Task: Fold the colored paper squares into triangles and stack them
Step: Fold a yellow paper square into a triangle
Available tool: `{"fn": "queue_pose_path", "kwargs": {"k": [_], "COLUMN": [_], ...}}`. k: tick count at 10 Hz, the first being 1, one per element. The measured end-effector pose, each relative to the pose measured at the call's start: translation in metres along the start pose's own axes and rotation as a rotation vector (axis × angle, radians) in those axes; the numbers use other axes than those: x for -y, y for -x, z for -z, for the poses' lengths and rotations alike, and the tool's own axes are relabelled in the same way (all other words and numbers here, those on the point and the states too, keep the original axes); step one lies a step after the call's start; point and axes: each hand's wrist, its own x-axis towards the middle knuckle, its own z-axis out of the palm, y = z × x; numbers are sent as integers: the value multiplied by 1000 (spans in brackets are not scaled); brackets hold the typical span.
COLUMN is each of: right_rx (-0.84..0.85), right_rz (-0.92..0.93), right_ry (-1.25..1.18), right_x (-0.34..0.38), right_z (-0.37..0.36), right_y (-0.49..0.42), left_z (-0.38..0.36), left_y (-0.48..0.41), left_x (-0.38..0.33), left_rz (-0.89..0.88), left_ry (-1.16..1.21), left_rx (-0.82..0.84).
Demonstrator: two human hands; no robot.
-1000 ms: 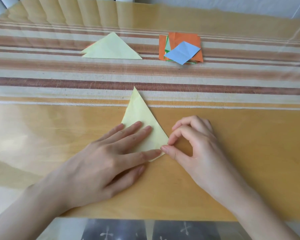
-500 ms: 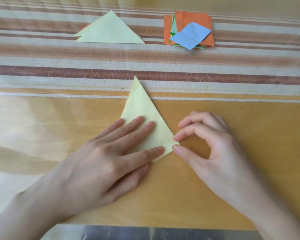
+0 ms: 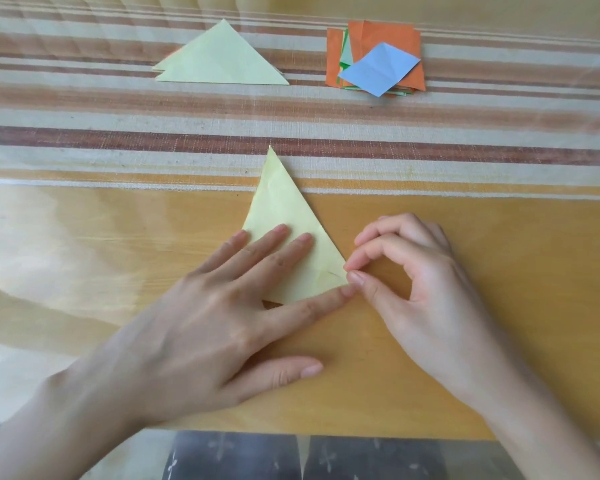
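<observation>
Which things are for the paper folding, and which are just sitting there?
For the job: yellow triangle, pressed by left hand, right hand pinching its corner; stack of folded triangles; pile of paper squares.
Just there: striped cloth; wooden table.

Yellow triangle (image 3: pixel 284 216): near-left corner hidden under left hand (image 3: pixel 201 323).
Paper pile (image 3: pixel 381 36): lower sheets mostly covered.
Forearms (image 3: pixel 32 427): cut off by bottom edge.

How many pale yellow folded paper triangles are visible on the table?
2. One pale yellow paper triangle lies under the left hand; the other triangle tops the far left pile, where edges below hint at more hidden.
</observation>
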Motion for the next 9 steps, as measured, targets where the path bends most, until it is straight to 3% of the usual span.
{"fn": "queue_pose_path", "kwargs": {"k": [2,5,6,7,9], "right_rx": [15,2,4,1,0], "right_rz": [1,5,11,15,57], "right_ry": [-3,3,2,2,12], "right_x": [0,-1,-2,-2,-3], "right_z": [1,0,0,-1,2], "right_y": [0,-1,-2,-1,1], "left_z": [1,1,3,-2,-2], "left_y": [-2,3,10,10,23], "left_x": [-1,18,16,16,30], "left_rz": [24,-61,129,147,84], "left_ry": [-37,138,348,396,275], "left_rx": [40,-37,-2,-50,-122]}}
